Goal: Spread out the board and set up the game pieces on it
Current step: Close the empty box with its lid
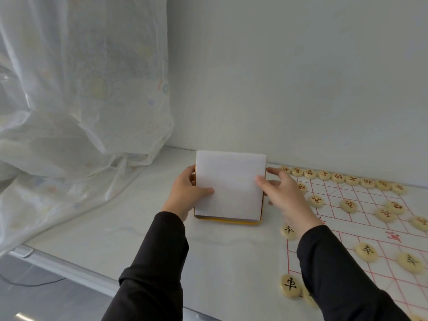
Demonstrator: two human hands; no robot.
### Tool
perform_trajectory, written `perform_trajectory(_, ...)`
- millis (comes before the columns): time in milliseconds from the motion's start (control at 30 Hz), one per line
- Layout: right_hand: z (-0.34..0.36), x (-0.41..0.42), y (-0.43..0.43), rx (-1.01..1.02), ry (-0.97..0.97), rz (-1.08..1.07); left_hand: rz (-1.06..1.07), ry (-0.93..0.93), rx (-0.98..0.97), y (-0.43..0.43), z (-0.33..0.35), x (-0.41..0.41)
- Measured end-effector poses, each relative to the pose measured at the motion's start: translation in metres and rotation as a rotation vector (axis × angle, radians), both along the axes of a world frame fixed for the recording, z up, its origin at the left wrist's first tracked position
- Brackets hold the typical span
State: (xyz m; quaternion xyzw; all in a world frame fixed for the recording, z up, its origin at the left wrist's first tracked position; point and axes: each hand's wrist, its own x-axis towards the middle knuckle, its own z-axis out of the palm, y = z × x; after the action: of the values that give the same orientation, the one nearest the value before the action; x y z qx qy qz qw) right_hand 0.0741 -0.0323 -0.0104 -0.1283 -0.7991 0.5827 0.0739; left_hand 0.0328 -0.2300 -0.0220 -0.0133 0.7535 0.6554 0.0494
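On a white table (143, 228), mid-frame, the left hand (185, 193) gripped the box (229, 188). The right hand (287, 198) touched it, fingers spread; its sleeve (335, 269) might scatter nearby pieces (367, 251).

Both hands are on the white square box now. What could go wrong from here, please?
1. The right hand and its black sleeve hang just over the round cream game pieces at the left edge of the red-lined white board; drawing back could knock them out of place.
2. The left hand grips the white-topped yellow square box by its left side; if lifted, it could tilt.
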Motion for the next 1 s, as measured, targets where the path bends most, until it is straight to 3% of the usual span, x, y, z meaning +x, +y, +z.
perform_trajectory(133, 0.015, 0.007, -0.005, 0.047, 0.162, -0.011, -0.061, 0.119, -0.008, 0.009, 0.003, 0.004)
perform_trajectory(267, 0.015, 0.01, -0.008, 0.017, 0.133, -0.031, -0.125, 0.121, 0.216, 0.017, 0.004, 0.01)
perform_trajectory(533, 0.01, -0.002, -0.011, -0.188, 0.074, -0.052, 0.058, 0.11, 0.29, 0.033, 0.008, 0.015)
perform_trajectory(733, 0.016, 0.001, -0.015, -0.399, 0.038, -0.03, 0.065, 0.072, 0.351, 0.035, 0.011, 0.015)
perform_trajectory(1000, 0.017, 0.003, -0.009, -0.405, 0.044, 0.011, 0.012, 0.105, 0.406, 0.03, 0.014, 0.013)
